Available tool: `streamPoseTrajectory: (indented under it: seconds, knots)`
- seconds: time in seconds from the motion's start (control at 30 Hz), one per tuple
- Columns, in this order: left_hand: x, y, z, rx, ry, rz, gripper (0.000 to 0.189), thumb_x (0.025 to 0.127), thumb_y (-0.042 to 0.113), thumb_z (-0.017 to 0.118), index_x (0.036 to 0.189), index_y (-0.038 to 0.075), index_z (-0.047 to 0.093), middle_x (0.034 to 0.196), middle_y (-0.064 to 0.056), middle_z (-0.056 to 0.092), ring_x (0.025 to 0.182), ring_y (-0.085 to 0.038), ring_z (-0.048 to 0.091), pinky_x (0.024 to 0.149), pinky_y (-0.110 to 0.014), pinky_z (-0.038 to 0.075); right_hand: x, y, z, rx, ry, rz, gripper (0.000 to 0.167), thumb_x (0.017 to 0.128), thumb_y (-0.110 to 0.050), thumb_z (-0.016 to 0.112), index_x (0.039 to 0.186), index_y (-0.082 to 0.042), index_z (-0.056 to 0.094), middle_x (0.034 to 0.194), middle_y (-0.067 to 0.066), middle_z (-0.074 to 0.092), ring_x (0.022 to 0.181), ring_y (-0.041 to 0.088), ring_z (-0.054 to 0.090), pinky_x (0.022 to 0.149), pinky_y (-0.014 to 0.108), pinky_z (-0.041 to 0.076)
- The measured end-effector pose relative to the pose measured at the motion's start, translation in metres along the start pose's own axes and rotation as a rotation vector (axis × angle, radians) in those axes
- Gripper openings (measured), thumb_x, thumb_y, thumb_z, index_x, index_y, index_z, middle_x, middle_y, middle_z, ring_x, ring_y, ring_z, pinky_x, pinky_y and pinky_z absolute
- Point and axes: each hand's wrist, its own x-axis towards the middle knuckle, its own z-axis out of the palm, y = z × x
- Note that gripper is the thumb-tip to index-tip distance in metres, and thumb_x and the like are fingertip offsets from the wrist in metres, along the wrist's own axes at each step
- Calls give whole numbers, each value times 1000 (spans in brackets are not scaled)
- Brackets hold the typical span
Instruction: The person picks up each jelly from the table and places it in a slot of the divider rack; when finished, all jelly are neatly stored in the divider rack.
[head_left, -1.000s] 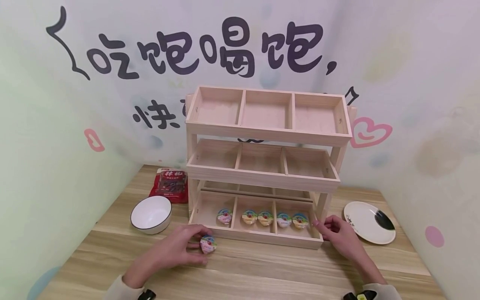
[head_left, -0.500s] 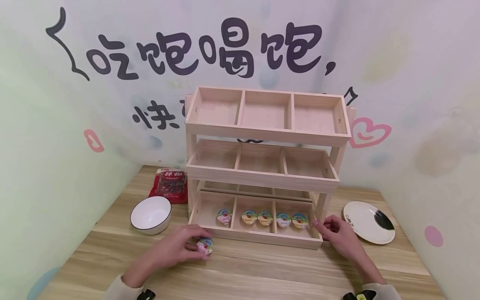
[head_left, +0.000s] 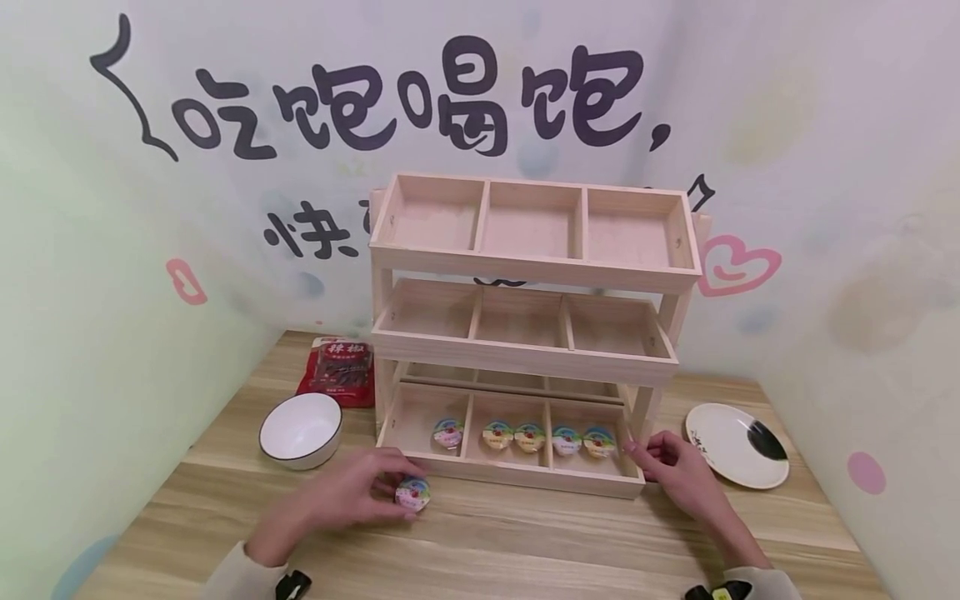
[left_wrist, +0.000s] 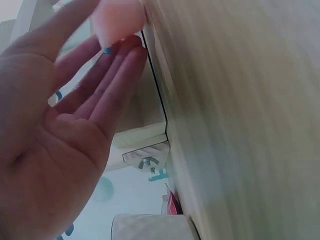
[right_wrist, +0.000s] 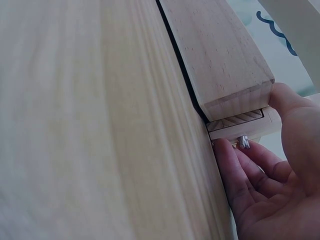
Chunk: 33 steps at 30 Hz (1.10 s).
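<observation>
Between the thumb and fingers of my left hand (head_left: 348, 493) is a small jelly cup (head_left: 413, 494) with a colourful lid, just in front of the rack's bottom tray. Its pink body, the jelly cup (left_wrist: 119, 21), shows by the fingertips in the left wrist view, close to the table. A three-tier wooden rack (head_left: 510, 357) stands ahead. Several more jelly cups sit in its bottom tier: one jelly cup (head_left: 448, 433) in the left compartment, two each in the middle and right ones. My right hand (head_left: 681, 477) grips the bottom tray's right end, its fingers beside a metal bolt (right_wrist: 243, 142).
A white bowl (head_left: 302, 429) and a red food packet (head_left: 339, 372) are left of the rack. To the right lies a white plate (head_left: 737, 445) with a dark patch. A lettered cloth wall (head_left: 420, 50) closes off the back of the wooden table (head_left: 525, 550).
The left hand and its jelly cup have shifted slightly left and nearer to me, then a touch back to the right. My right hand stays at the tray's end.
</observation>
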Motion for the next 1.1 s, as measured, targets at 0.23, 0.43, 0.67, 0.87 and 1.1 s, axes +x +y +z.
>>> streamPoseTrajectory:
  seconds: [0.23,0.43,0.67,0.87,1.1]
  knots:
    - [4,8,-8,38,212,130,40,93,29,89,127,13,76,113,4,76,99,-7,73,85,-35,67,0,-1,-2,-15,6,-10,47,101,-47,76,113,-2,68,96,7,75,82,7,70,72,22,60]
    - [15,10,-18,204,346,141,45,89,21,91,130,11,75,119,-1,76,100,-12,74,85,-39,67,-1,-1,-2,-4,3,-17,46,102,-45,76,112,-1,67,94,6,74,81,6,69,72,23,60]
    - [32,7,-18,344,324,43,48,97,34,84,138,15,72,128,-7,74,108,-20,73,91,-42,65,0,1,0,9,6,-7,47,101,-45,77,113,-1,67,98,8,74,83,6,69,73,23,61]
    - [47,5,-18,413,274,-5,42,97,30,84,132,9,73,123,-7,73,106,-19,68,91,-43,63,0,0,0,2,1,-6,47,101,-46,76,113,-1,67,98,8,74,84,7,70,73,23,61]
    - [56,1,-19,437,216,-38,39,97,28,83,128,5,75,117,-9,70,101,-19,64,87,-40,62,0,0,0,-13,-3,1,48,102,-48,75,114,-2,68,97,7,75,83,7,70,73,22,60]
